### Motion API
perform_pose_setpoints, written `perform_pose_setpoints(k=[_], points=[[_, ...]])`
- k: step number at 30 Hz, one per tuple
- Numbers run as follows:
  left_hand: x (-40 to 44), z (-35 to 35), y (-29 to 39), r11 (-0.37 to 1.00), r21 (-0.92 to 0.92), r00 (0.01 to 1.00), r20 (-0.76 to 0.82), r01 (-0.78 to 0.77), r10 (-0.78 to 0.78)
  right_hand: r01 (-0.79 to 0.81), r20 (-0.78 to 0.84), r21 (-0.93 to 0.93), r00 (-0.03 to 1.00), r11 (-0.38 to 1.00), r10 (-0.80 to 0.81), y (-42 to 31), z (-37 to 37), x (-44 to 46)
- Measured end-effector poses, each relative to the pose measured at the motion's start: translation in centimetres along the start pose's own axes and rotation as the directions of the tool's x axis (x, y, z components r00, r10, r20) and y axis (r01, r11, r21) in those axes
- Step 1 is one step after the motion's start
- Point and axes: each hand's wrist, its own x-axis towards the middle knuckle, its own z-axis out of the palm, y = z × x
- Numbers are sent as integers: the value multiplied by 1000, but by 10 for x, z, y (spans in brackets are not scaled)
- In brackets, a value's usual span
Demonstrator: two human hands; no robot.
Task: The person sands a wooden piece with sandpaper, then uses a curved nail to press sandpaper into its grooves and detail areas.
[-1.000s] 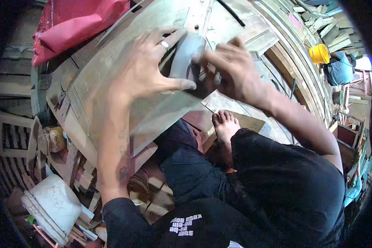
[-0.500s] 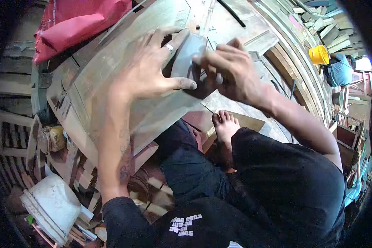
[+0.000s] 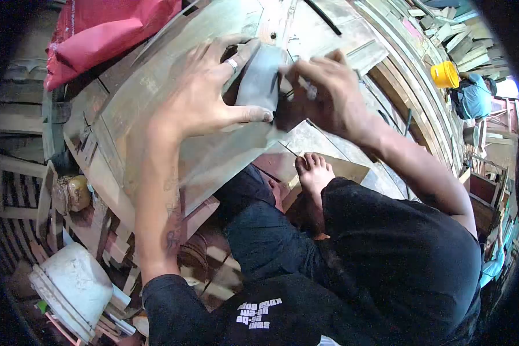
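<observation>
My left hand [image 3: 205,95], with a ring on one finger, lies across the pale wooden board [image 3: 141,106]. Its thumb and fingers span a grey, smooth-looking sheet or strip [image 3: 260,78] and hold it against the board. A darker brown area shows along the sheet's right side; I cannot tell whether it is part of the sheet or shadow. My right hand [image 3: 328,95] is at that side, its fingers curled together and smeared by motion. Something small and pale shows at its fingers, too blurred to name.
A red plastic bag [image 3: 112,34] lies beyond the board. At lower left stand a white bucket [image 3: 78,285] and a dirty jar [image 3: 72,195]. My bare foot [image 3: 315,176] rests beside the board. Long planks [image 3: 406,86] lie at right, with a yellow bucket [image 3: 444,75] and another person [image 3: 473,98] farther off.
My right hand has shifted slightly right, and more of the grey sheet shows between the hands. My left hand has stayed nearly in place.
</observation>
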Motion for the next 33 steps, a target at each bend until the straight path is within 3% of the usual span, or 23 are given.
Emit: perform_pose_setpoints(k=[2,5,10,13,18,22,25,28,29,30,33], points=[[0,0,-1,998,-58,1000,-9,-30,29,24,50,-2,998,1000,-24,-6,-5,3],[0,-4,5,999,-45,999,32,17,-16,-126,-28,-26,992,992,125,8,0,12],[4,-3,1,999,-45,1000,12,1,-1,5,23,10,1000,1000,-5,-7,-2,3],[-1,-1,3,998,-59,1000,16,10,-10,-114,-14,-93,993,989,113,8,-1,12],[1,-1,1,998,-63,1000,-7,-2,2,-39,-5,-56,999,998,39,-11,1,3],[2,-1,3,995,-102,1000,-11,19,-20,-138,-45,-141,990,980,133,4,-1,17],[2,2,1,995,-98,999,-38,5,-9,-106,35,-22,994,994,107,-23,-7,9],[2,2,6,995,-96,999,-36,10,-14,-100,-74,-14,992,995,99,-11,-4,17],[2,3,8,994,-99,998,-36,50,-54,-152,-6,-63,988,986,152,-4,-11,24],[3,3,9,991,-101,995,-39,88,-93,-236,33,38,972,971,235,-2,-11,29],[4,3,11,994,-90,996,-67,60,-66,-220,8,54,975,974,220,-1,-9,31]])
